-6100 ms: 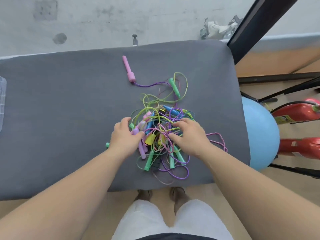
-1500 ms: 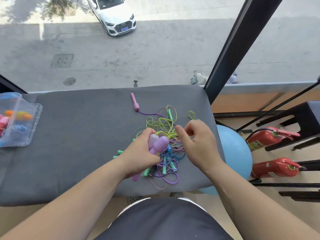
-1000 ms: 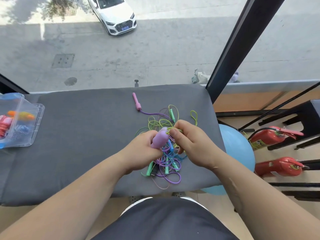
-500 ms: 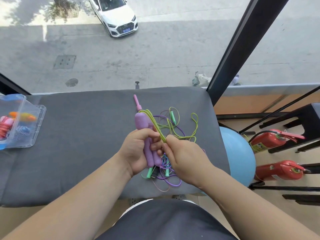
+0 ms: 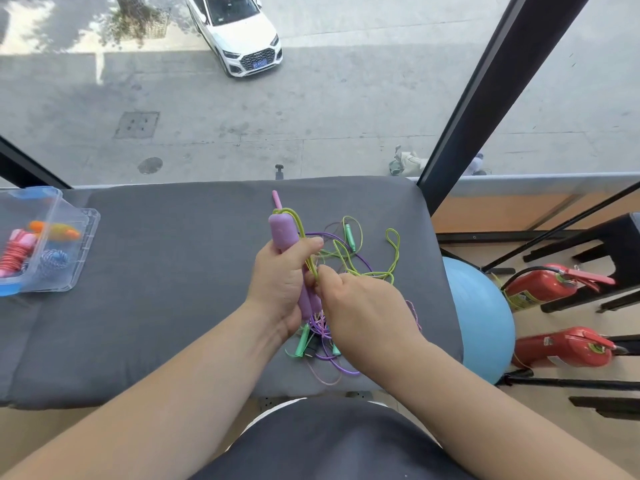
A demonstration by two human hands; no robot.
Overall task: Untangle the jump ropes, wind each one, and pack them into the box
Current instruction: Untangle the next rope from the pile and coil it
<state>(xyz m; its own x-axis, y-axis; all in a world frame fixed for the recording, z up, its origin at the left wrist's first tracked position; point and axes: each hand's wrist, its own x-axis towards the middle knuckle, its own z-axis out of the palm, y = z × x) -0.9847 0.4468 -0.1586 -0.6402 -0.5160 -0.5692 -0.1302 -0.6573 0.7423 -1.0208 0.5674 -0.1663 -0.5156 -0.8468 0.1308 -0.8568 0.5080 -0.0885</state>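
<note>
While L hand [image 5: 280,282] grips purple handles [image 5: 282,232], R hand [image 5: 367,306] pinches green cord [image 5: 349,265] alongside; tangle [image 5: 320,341] under hands mostly unsorted, box [image 5: 88,225] far left part-filled.

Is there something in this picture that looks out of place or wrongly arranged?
Yes. A yellow-green cord is hooked over the top of the purple handles that the left hand grips, and the right hand pinches it. The other ropes lie tangled beneath the hands on the grey cushion.
</note>
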